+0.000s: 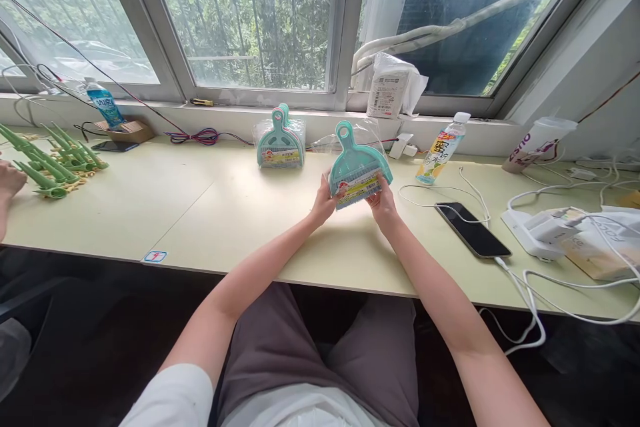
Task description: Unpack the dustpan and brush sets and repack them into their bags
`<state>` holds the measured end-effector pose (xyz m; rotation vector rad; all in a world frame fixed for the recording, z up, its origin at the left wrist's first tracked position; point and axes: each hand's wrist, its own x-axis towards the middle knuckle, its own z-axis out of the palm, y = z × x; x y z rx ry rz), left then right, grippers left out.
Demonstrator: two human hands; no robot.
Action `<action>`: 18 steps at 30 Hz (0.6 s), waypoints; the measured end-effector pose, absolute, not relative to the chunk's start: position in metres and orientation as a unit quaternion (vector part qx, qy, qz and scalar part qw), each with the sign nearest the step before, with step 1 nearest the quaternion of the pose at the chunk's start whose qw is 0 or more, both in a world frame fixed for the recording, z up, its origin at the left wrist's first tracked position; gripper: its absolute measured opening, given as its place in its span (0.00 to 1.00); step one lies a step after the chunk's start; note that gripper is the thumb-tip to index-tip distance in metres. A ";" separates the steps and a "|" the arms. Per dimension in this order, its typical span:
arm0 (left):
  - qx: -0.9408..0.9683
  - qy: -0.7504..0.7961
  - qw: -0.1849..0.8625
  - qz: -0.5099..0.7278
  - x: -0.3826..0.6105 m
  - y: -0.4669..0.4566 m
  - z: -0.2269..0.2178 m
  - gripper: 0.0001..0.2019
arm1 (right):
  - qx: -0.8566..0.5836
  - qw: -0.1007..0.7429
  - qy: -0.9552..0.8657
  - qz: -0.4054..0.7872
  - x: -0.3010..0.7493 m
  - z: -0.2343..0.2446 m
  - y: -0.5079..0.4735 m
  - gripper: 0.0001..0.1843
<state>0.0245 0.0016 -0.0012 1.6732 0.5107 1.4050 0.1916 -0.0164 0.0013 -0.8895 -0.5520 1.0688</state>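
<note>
I hold a small teal dustpan-and-brush set above the pale green table, its round handle loop pointing away from me. My left hand grips its lower left corner and my right hand grips its lower right corner; both are closed on it. A clear plastic bag lies just behind the set. Farther left, against the window ledge, stands a stack of the same teal dustpan sets in clear wrapping.
A phone lies right of my hands, with white cables and a charger block beyond it. Two drink bottles, a cup and a white packet stand along the ledge. Green plastic items and another person's hand are at far left.
</note>
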 end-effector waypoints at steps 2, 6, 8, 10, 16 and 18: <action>0.663 0.198 0.436 0.576 0.022 0.003 0.001 0.34 | -0.356 0.731 -0.311 0.492 0.189 0.003 -0.018 0.16; 0.638 0.205 0.447 0.593 0.017 0.005 0.007 0.34 | -0.315 0.701 -0.375 0.518 0.184 0.003 -0.019 0.17; 0.633 0.209 0.458 0.588 0.016 0.004 0.007 0.35 | -0.320 0.702 -0.367 0.520 0.183 0.001 -0.019 0.16; 0.624 0.211 0.479 0.580 0.016 0.003 0.006 0.35 | -0.323 0.713 -0.354 0.511 0.182 0.000 -0.019 0.16; 0.593 0.229 0.480 0.605 0.019 0.000 0.005 0.32 | -0.327 0.728 -0.349 0.492 0.177 0.006 -0.024 0.14; 0.589 0.233 0.473 0.612 0.020 -0.001 0.005 0.32 | -0.327 0.729 -0.347 0.491 0.174 0.007 -0.026 0.13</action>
